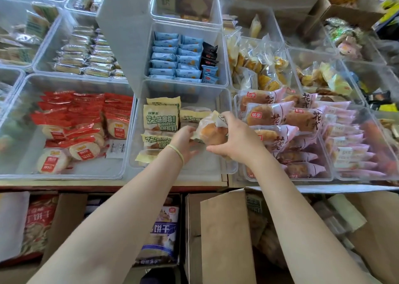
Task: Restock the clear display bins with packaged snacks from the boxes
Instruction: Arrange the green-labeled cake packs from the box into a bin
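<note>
Left of your fingers, a clear bin holds red round packs [71, 130]; your left hand [183, 140] steadies the near end of the bread packet [212, 130], its fingers curled under it. Your right hand [235, 139] grips the same packet from above, held over the middle bin [226, 169], long axis running across between your hands, beside cream-and-green packs [160, 119] whose writing I cannot read surely. Right of your fingers lie pink packs [280, 119] marked 桃李; both hands are equally near.
</note>
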### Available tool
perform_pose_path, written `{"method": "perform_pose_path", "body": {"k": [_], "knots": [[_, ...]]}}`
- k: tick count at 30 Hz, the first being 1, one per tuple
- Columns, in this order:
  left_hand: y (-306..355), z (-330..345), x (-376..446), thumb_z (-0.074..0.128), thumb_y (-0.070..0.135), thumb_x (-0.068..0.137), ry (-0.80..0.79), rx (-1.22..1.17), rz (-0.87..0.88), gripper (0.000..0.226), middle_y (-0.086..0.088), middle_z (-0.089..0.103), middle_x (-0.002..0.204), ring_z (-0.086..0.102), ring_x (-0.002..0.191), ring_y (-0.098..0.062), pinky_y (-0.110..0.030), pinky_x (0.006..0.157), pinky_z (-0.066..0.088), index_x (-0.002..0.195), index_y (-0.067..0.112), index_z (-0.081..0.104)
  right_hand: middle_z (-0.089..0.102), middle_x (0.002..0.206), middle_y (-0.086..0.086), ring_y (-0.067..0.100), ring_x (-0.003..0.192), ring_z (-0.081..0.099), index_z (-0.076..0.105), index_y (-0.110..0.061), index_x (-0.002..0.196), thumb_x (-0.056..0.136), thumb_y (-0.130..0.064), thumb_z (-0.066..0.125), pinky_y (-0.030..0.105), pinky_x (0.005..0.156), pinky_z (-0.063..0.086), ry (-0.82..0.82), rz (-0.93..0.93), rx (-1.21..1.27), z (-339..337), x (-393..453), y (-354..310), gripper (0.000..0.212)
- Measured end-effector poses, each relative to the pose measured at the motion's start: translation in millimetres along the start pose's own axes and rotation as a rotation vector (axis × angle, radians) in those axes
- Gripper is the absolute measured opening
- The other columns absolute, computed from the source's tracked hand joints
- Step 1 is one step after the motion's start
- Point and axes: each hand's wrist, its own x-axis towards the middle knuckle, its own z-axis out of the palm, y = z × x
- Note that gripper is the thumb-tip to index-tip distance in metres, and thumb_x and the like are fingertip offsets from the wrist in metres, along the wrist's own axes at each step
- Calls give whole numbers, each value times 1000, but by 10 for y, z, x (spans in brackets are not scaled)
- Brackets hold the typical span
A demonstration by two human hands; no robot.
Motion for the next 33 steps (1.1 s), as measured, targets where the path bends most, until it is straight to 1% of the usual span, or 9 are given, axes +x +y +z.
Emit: {"method": "perform_pose_path", "body": {"k": [3, 6, 9, 12, 15, 18, 22, 26, 33], "knots": [[104, 13, 113, 49, 32, 93, -67, 30, 36, 49, -8, 56, 110, 59, 87, -20, -29, 69, 51, 139, 13, 48, 60, 115, 1, 24, 98, 61, 41, -23, 124, 70, -45, 84, 40, 78, 54, -151, -52, -201, 61, 103, -28, 73], [248, 5, 169, 39, 26, 102, -76, 97, 74, 21, -1, 47, 83, 47, 70, -14, -26, 57, 43, 121, 23, 48, 60, 114, 3, 27, 101, 61, 41, -19, 122, 72, -38, 84, 38, 75, 51, -333, -87, -458, 268, 262, -82, 69], [382, -53, 231, 32, 54, 98, -246, 192, -46, 38, 0, 39, 79, 43, 71, -15, -31, 66, 34, 88, 21, 49, 58, 111, 6, 30, 104, 60, 41, -15, 124, 76, -33, 84, 39, 73, 45, -432, -94, -580, 565, 523, -79, 67], [421, -86, 268, 33, 56, 97, -242, 313, -32, 41, 0, 54, 94, 51, 84, -12, -27, 72, 39, 98, 19, 51, 56, 125, 10, 32, 117, 54, 39, -15, 138, 89, -34, 70, 42, 89, 43, -290, -203, -576, 955, 692, 60, 61], [362, -162, 233, 43, 49, 92, -31, 621, 248, 44, -3, 64, 123, 58, 107, -18, -34, 90, 42, 115, 17, 61, 49, 138, 17, 35, 131, 42, 38, -18, 143, 91, -20, 63, 51, 105, 35, -72, -281, -694, 1268, 729, 206, 57], [263, -356, 105, 46, 24, 96, 157, 763, 569, 32, 0, 68, 111, 57, 99, -17, -30, 82, 44, 118, 18, 68, 40, 143, 18, 36, 136, 35, 38, -20, 142, 84, -12, 67, 53, 106, 33, 11, -310, -820, 1334, 808, 194, 66], [46, -645, -106, 48, 19, 91, 492, 945, 782, 19, -1, 66, 91, 57, 85, -21, -33, 72, 43, 89, 16, 67, 43, 138, 14, 30, 125, 45, 28, -15, 146, 84, -13, 66, 43, 94, 42, 91, -311, -950, 1353, 881, 140, 73], [-207, -737, -203, 48, 23, 92, 417, 1256, 765, 16, 1, 59, 81, 56, 79, -24, -31, 61, 39, 86, 17, 62, 43, 137, 15, 30, 125, 46, 24, -13, 148, 86, -14, 65, 42, 91, 45, 79, -284, -937, 1328, 932, 126, 73], [-486, -779, -242, 43, 33, 96, 340, 1560, 754, 32, -1, 64, 109, 54, 107, -23, -37, 89, 35, 113, 23, 68, 42, 143, 17, 31, 130, 43, 22, -14, 152, 84, -32, 76, 40, 93, 46, 10, -291, -780, 1168, 767, 136, 88]]}}
